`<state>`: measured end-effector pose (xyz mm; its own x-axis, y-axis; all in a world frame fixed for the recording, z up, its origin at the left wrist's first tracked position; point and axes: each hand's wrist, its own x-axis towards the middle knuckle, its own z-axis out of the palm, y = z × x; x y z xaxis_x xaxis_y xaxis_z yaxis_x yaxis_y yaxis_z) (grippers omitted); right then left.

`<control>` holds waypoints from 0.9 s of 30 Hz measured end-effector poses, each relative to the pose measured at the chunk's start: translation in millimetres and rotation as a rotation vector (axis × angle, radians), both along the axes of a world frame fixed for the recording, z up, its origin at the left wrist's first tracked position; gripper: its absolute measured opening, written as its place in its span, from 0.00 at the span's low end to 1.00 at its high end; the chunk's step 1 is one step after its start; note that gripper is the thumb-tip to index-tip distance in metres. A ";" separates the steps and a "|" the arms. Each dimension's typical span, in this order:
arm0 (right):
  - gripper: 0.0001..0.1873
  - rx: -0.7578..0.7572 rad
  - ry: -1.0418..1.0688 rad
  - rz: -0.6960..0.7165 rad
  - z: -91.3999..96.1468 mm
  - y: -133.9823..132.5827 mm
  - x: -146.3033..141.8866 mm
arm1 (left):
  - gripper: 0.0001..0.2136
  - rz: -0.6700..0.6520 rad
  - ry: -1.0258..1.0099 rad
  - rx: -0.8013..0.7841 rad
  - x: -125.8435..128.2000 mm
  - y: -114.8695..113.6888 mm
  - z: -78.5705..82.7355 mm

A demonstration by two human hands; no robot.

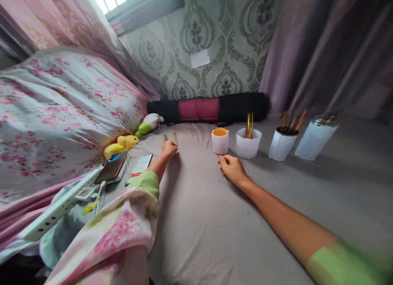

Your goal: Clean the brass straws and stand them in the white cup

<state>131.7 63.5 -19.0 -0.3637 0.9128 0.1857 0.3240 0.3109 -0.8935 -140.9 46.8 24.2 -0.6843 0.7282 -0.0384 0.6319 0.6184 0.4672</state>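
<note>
My left hand (170, 149) is closed around several thin gold-coloured sticks (175, 138), whose ends stick up past the fingers in two groups above the grey sheet. My right hand (231, 169) is low over the sheet with its fingers curled in, and nothing shows between them. Just beyond it stands a small white-wrapped cup (220, 144) with an orange inside. To its right, a wider white-wrapped cup (248, 149) has gold-coloured sticks (249, 127) upright in it. A taller white-wrapped can (281, 146) also contains sticks (293, 120).
Farthest right is a tall white-wrapped container (316, 140) with dark-tipped items in it. A black and maroon roll (199, 109) lies along the wall. On the left are phones (110, 168), a power strip (61, 207), a yellow plush toy (121, 146) and a floral-covered heap (70, 113).
</note>
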 end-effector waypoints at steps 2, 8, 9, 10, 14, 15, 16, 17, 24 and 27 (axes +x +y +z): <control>0.20 -0.008 0.002 -0.003 -0.1 0.2 -0.5 | 0.12 -0.006 0.058 -0.003 -5.1 2.8 -0.8; 0.20 0.004 0.011 -0.003 -2.7 1.5 -0.9 | 0.10 -0.019 0.170 -0.008 -14.0 8.5 -3.6; 0.20 0.006 0.010 -0.002 -3.1 1.8 -0.8 | 0.10 -0.020 0.182 -0.012 -14.6 9.4 -3.9; 0.20 0.006 0.008 -0.001 -3.4 2.0 -0.7 | 0.10 -0.020 0.192 -0.017 -14.8 10.4 -4.0; 0.21 -0.002 -0.004 -0.002 -4.6 2.9 -0.7 | 0.11 -0.018 0.228 -0.027 -13.5 14.5 -4.6; 0.20 -0.001 -0.006 -0.002 -4.9 3.1 -0.8 | 0.11 -0.016 0.236 -0.029 -13.0 15.6 -5.0; 0.20 -0.001 -0.007 -0.002 -5.3 3.3 -0.9 | 0.11 -0.014 0.243 -0.031 -12.5 16.8 -5.6; 0.20 0.001 -0.007 -0.001 -5.5 3.4 -0.9 | 0.12 -0.011 0.250 -0.033 -12.2 18.0 -6.4; 0.20 -0.001 -0.025 0.001 -3.8 3.3 -0.8 | 0.13 0.009 0.282 -0.044 -13.9 25.1 -11.7; 0.20 -0.001 -0.024 0.001 -3.2 3.3 -1.2 | 0.13 0.017 0.283 -0.050 -14.1 26.6 -12.2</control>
<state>130.5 66.8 -22.2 -0.3686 0.9128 0.1759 0.3453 0.3101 -0.8858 -155.0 73.4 11.9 -0.6849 0.7186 0.1203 0.7223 0.6478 0.2422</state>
